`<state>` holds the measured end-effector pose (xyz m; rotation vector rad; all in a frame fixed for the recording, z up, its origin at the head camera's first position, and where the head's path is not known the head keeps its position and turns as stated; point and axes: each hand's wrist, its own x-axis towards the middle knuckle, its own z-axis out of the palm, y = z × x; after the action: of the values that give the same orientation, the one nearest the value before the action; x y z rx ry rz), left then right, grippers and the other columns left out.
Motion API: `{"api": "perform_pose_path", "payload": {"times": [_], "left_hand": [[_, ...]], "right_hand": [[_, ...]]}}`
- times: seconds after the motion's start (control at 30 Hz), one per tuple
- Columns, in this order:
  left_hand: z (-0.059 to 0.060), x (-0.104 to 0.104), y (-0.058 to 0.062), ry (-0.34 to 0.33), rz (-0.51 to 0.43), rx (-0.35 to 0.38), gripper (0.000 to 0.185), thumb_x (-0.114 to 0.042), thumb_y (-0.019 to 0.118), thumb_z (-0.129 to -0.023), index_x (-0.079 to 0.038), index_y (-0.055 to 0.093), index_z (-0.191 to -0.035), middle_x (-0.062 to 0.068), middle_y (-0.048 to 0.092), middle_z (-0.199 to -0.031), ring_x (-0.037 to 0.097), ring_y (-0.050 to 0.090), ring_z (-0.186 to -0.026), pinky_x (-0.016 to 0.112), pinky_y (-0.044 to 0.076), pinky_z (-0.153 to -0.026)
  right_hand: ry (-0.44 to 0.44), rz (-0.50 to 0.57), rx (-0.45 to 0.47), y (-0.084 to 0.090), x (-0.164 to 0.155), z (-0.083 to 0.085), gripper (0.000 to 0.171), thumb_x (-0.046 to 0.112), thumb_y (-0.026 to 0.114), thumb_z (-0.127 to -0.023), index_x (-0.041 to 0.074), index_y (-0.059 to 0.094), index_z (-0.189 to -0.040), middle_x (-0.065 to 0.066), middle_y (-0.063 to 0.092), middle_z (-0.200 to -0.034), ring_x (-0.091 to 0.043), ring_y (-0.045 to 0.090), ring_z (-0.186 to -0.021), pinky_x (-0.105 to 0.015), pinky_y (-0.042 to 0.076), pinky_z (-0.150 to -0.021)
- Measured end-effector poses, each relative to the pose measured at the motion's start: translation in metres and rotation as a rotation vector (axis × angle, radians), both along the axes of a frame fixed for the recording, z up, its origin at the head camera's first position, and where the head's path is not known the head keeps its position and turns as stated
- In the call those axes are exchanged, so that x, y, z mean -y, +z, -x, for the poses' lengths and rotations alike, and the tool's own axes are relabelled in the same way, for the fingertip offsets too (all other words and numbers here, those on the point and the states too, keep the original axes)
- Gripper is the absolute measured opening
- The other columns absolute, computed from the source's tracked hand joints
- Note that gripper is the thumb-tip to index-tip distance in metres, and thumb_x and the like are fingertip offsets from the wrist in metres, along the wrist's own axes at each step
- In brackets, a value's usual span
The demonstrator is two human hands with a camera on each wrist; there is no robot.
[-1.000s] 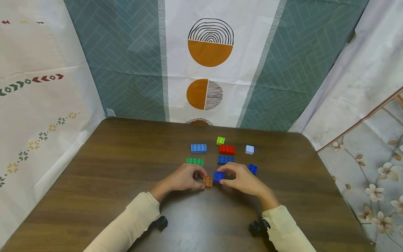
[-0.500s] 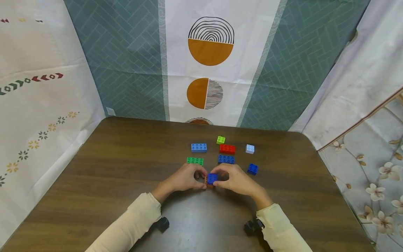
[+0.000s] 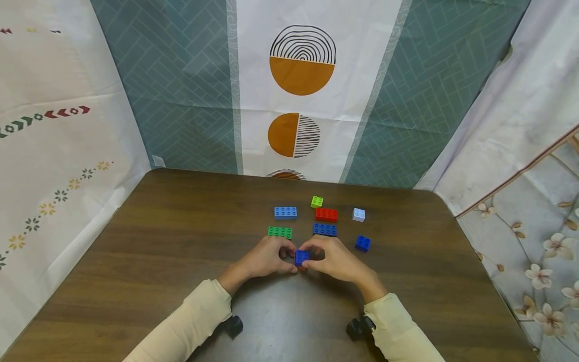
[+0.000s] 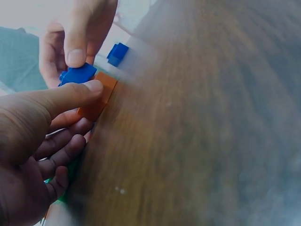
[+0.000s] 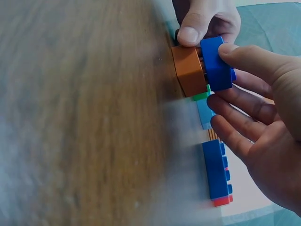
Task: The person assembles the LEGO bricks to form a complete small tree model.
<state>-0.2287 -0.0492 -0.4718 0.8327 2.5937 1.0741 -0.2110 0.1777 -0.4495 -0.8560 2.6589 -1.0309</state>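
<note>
My left hand (image 3: 262, 257) pinches a small orange toy brick (image 5: 190, 71) between thumb and fingers, low against the wooden table (image 3: 190, 226). Directly above it, my right hand (image 3: 336, 260) pinches a blue toy brick (image 3: 301, 258) with four-stud top. In the right wrist view the orange studs show in a narrow gap between the two bricks, and the blue one sits slightly off to one side. From the head view, the blue brick and the fingers hide most of the orange one.
Beyond the hands lie a green brick (image 3: 280, 232), a mid-blue brick (image 3: 285, 212), a dark blue brick (image 3: 324, 230), a red brick (image 3: 326, 215) and a lime brick (image 3: 317, 201). To the right are a pale blue brick (image 3: 359, 214) and another blue brick (image 3: 363, 244).
My right hand has moved left, carrying the blue brick from beside the orange brick to over it. The left hand has stayed almost still around the orange brick.
</note>
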Motion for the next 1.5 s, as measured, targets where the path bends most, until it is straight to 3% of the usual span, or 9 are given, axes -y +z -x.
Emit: {"api": "perform_pose_path", "payload": {"times": [0.2, 0.57, 0.77, 1.03, 1.5], "left_hand": [[-0.0008, 0.0011, 0.0023, -0.01, -0.008, -0.007, 0.036, -0.034, 0.085, -0.071, -0.019, 0.072, -0.101, -0.007, 0.069, -0.09, 0.008, 0.06, -0.08, 0.021, 0.049, -0.07], [0.0001, 0.0054, 0.0029, -0.063, -0.092, -0.003, 0.027, -0.034, 0.078, -0.08, -0.022, 0.069, -0.102, -0.009, 0.072, -0.095, 0.003, 0.068, -0.085, 0.02, 0.055, -0.078], [0.0, 0.0047, 0.0055, -0.069, -0.089, -0.005, 0.023, -0.03, 0.078, -0.081, -0.022, 0.068, -0.1, -0.008, 0.072, -0.096, 0.004, 0.068, -0.087, 0.021, 0.055, -0.08], [-0.0002, 0.0049, 0.0082, -0.098, -0.104, -0.009, 0.021, -0.027, 0.077, -0.082, -0.019, 0.067, -0.099, -0.004, 0.073, -0.096, 0.006, 0.069, -0.087, 0.025, 0.057, -0.08], [-0.0002, 0.006, 0.0062, -0.097, -0.108, 0.0, 0.022, -0.027, 0.078, -0.081, -0.021, 0.067, -0.099, -0.007, 0.072, -0.096, 0.007, 0.07, -0.089, 0.024, 0.056, -0.081]], "right_hand": [[-0.002, 0.001, -0.008, 0.0003, 0.0026, -0.0002, 0.028, 0.031, 0.074, -0.085, 0.024, 0.068, -0.112, 0.016, 0.063, -0.103, -0.009, 0.059, -0.096, -0.029, 0.052, -0.085], [-0.018, 0.05, -0.029, -0.0046, 0.0027, -0.0001, 0.03, 0.035, 0.075, -0.083, 0.025, 0.069, -0.11, 0.016, 0.067, -0.104, -0.01, 0.06, -0.097, -0.031, 0.053, -0.083], [-0.055, 0.058, -0.002, -0.0084, -0.0007, 0.001, 0.031, 0.041, 0.076, -0.08, 0.03, 0.069, -0.109, 0.019, 0.067, -0.104, -0.009, 0.06, -0.097, -0.028, 0.053, -0.082], [-0.065, 0.071, 0.046, -0.0083, -0.0054, 0.0017, 0.029, 0.037, 0.077, -0.081, 0.03, 0.069, -0.108, 0.018, 0.067, -0.105, -0.012, 0.061, -0.092, -0.027, 0.053, -0.078], [-0.037, 0.032, 0.004, -0.0042, -0.0026, 0.001, 0.026, 0.034, 0.076, -0.082, 0.027, 0.07, -0.107, 0.016, 0.069, -0.105, -0.012, 0.061, -0.095, -0.031, 0.053, -0.082]]}}
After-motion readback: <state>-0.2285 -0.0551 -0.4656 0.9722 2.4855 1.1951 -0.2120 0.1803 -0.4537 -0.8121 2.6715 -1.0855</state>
